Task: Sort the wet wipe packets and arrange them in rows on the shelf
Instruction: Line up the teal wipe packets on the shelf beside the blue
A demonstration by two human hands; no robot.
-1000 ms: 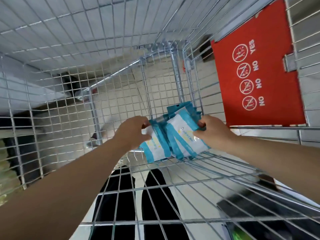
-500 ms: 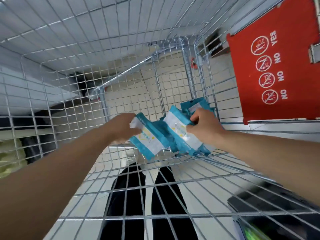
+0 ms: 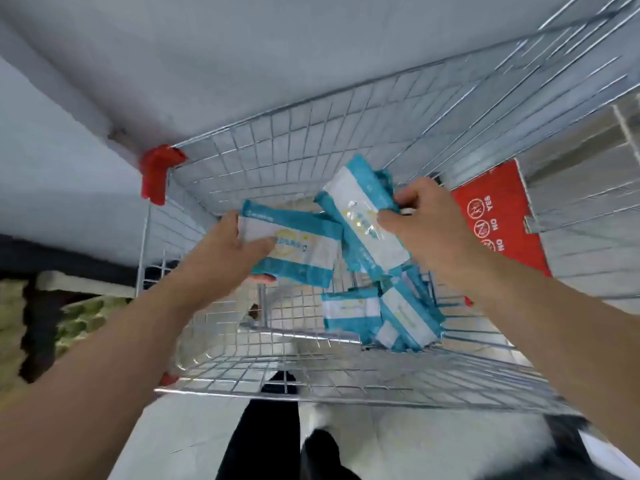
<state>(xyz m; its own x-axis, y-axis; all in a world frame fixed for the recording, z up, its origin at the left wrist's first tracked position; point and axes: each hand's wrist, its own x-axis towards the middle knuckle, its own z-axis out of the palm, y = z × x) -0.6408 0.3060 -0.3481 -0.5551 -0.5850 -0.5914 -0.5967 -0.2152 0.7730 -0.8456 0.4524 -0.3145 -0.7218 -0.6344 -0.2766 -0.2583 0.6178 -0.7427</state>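
In the head view, both bare forearms reach forward and down into a wire shopping cart [image 3: 277, 157]. The left arm comes in from the lower left, and the left hand [image 3: 225, 251] grasps a teal-and-white wet wipe packet [image 3: 301, 252] by its left end. The thumb lies across the packet's top face and a fingertip shows beneath its lower edge. This packet is held roughly level, above the basket floor.

The right arm enters from the lower right. The right hand [image 3: 429, 226] grips a second packet [image 3: 363, 216], with the thumb pressed on its white face and the fingers curled round its far edge. That packet tilts from the upper left to the lower right, and its lower end overlaps the right end of the left-hand packet. More teal wrapper shows behind it; whether the right hand holds a further packet there cannot be told.

Lower in the basket, in the near right corner, more loose packets [image 3: 381, 313] lie heaped against the wire wall, overlapping each other. A red corner bumper [image 3: 156, 174] caps the far left corner of the cart. A red sign [image 3: 498, 220] with white circular symbols sits at the right side, behind the right hand. Legs in black trousers [image 3: 263, 441] show through and below the near wire wall. At the far left are blurred greenish goods [image 3: 79, 317].
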